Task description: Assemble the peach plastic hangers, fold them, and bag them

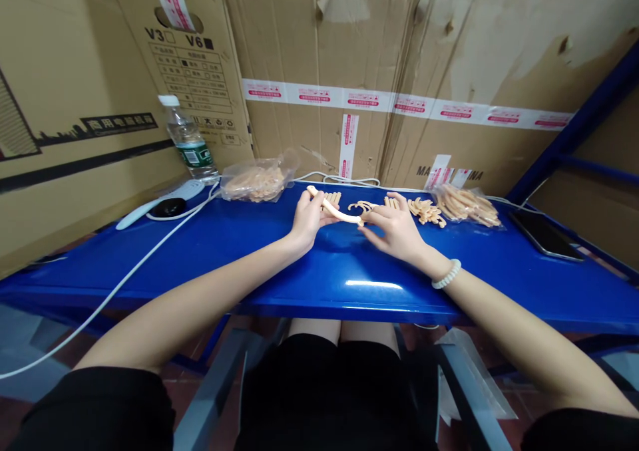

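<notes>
Above the blue table (239, 251) I hold a curved, cream-coloured rod-like piece (344, 217), apparently plastic, between both hands. My left hand (307, 222) is closed around its left part, with the thumb and fingers pinching it. At its right end, the fingertips of my right hand (397, 230) grip the piece. Just behind my hands lie short straight cream pieces (333, 199), partly hidden by the left hand. A thin hooked piece (360, 205) and a loose pile of curved pieces (427, 211) sit behind the right hand.
A clear bag of similar pieces (257, 182) lies back left, another bag (468, 206) back right. A water bottle (192, 142), a dark mouse (168, 207) and a white cable (134, 268) are at left. A phone (544, 235) rests at right. Cardboard (319, 135) stands behind.
</notes>
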### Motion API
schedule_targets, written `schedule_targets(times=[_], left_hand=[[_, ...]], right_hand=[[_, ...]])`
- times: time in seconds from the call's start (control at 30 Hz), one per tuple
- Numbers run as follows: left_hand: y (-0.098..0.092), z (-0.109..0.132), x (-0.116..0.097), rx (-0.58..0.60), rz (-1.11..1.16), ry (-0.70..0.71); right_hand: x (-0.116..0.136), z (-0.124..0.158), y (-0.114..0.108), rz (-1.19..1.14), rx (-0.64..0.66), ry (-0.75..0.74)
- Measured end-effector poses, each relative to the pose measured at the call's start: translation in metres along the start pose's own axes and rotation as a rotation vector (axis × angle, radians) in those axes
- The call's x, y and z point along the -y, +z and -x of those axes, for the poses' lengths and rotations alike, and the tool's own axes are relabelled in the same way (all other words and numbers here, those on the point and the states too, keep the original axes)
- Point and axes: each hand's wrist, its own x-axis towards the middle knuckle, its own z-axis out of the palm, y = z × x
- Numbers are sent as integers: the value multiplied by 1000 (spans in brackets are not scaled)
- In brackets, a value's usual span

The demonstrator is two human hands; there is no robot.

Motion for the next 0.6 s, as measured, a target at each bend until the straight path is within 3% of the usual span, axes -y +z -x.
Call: schedule_targets(times=[0.13,0.2,0.27,0.33,0.43,0.6], left_hand=[[-3,2,-4,-141,-87,206],[-6,5,-7,-160,-254,448],[-9,9,-7,-47,-554,793],[-9,13,-5,164,-868,1040],[-7,16,2,376,-1095,1011],[-6,11,7,405,-1167,898]], right_hand=[[0,0,-1,-48,-23,59],[-1,0,-1,-41,-13,78],[-2,0,-1,-28,-19,85],[-2,1,0,-4,-35,81],[2,1,2,89,-34,32],[9,1,5,244,-15,-59]])
